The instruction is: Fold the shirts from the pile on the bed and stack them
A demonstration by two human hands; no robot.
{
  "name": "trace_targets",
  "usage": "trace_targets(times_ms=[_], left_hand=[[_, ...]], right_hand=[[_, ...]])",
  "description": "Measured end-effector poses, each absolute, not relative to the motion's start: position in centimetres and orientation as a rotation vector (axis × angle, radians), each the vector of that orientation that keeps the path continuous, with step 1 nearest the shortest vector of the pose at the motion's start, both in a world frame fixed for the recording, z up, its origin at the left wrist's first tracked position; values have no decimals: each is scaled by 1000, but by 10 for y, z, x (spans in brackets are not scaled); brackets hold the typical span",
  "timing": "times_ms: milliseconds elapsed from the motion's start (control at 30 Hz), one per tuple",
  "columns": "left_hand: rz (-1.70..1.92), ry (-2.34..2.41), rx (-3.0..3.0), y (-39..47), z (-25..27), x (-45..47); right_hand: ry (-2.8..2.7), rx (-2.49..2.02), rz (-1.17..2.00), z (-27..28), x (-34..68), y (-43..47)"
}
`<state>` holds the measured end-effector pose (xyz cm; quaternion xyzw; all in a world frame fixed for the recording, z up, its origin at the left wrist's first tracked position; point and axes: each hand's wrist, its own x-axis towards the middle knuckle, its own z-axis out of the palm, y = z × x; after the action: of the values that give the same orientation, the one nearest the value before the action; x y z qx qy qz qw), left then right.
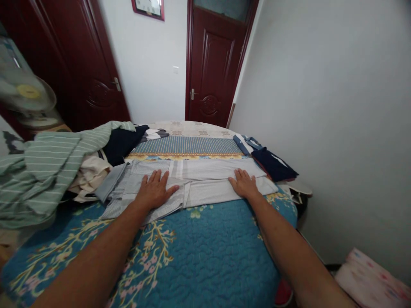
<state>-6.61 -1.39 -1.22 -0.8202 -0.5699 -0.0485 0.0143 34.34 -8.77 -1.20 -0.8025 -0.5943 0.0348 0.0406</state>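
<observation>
A long light-grey garment (205, 171) with fine stripes and darker grey bands lies stretched sideways across the bed. Its left end has a plain grey part like a collar; I cannot tell its exact kind. On its left half my left hand (156, 190) rests palm down, fingers stretched and thumb out to the side. Toward the right end, my right hand (244, 184) presses flat on the same cloth, fingers extended. Neither hand grips anything. A lengthwise fold line runs between the garment's upper and lower halves.
A loose heap holds a green striped cloth (58, 162), a beige cloth (91, 173) and a navy cloth (123, 143). Folded dark clothes (272, 164) lie at the bed's right edge. Beneath is a teal floral quilt (205, 248). A white wall (321, 107) stands right; a fan (28, 92) stands left.
</observation>
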Motion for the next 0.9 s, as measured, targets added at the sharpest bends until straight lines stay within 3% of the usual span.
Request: trace_targets(times_ms=[567, 733, 900], left_hand=[[-117, -1765, -2596, -11, -6, -68], [-343, -1730, -2905, -31, 17, -108], [-510, -1746, -2853, -91, 21, -170]], right_hand=[[-1220, -2592, -116, -25, 424, -99], [-1239, -2485, -190, -33, 434, -99], [-1384, -2430, -350, -22, 421, -100]])
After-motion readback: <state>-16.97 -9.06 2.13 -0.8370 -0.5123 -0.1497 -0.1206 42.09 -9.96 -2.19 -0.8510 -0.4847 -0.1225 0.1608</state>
